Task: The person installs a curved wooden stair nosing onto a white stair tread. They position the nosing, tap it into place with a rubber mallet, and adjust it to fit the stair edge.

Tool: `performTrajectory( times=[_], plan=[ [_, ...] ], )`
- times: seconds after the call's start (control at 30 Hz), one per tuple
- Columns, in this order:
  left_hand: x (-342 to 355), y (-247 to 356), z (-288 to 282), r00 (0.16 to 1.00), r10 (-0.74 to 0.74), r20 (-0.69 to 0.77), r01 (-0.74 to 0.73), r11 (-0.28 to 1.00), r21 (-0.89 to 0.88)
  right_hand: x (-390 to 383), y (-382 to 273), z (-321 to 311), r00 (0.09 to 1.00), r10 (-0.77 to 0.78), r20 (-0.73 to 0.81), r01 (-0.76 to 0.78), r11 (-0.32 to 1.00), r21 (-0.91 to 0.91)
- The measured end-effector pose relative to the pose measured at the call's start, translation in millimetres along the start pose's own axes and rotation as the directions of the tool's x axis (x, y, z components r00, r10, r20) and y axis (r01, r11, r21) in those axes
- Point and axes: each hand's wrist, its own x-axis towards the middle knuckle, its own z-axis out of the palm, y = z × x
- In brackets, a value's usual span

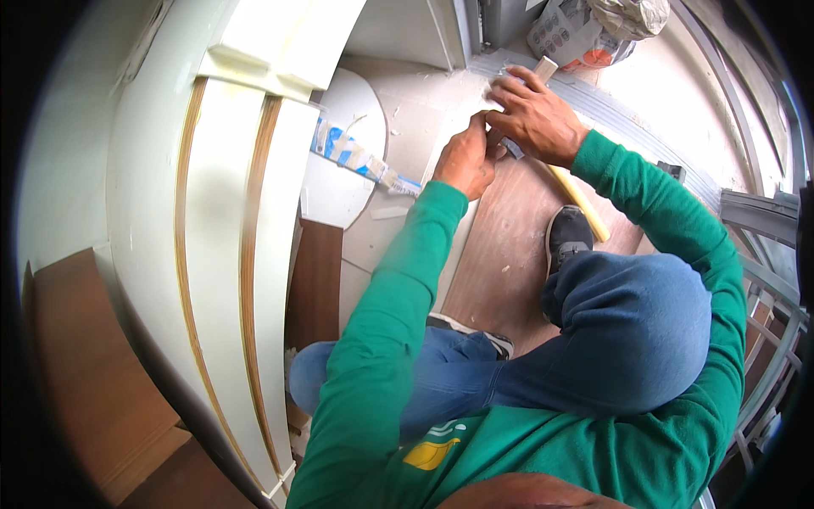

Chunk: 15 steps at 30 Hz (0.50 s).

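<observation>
Ahead of me, above the wood-look floor board, my two hands are close together on a short wooden strip (546,67). Its pale end sticks out past the fingers of my right hand (543,120), which are curled over it and slightly blurred. My left hand (466,159) is closed around the strip's near part, its thumb up against it. A small grey piece (513,148) shows just below the right palm; its kind is unclear. A pale yellow bar (583,206) lies slantwise on the board beside my shoe.
At left stands a white panel (216,187) with brown grooves. Beside it are a white disc (346,195), a blue-and-white taped strip (349,156) and a brown board (315,284). A plastic bag (568,38) stands far right; a metal railing (767,322) is at right.
</observation>
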Motion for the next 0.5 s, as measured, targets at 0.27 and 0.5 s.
performTrajectory(
  times=[0.27, 0.5],
  plan=[
    [2, -36, 8, 0.881, -0.026, -0.472, 0.015, 1.000, -0.027, -16, -24, -8, 0.766, 0.337, -0.548, -0.268, 0.942, 0.203],
    [-86, -137, -47, 0.639, -0.420, -0.644, 0.203, 0.900, -0.386, 27, -128, 129, 0.996, -0.085, -0.018, 0.076, 0.748, 0.660]
  ],
)
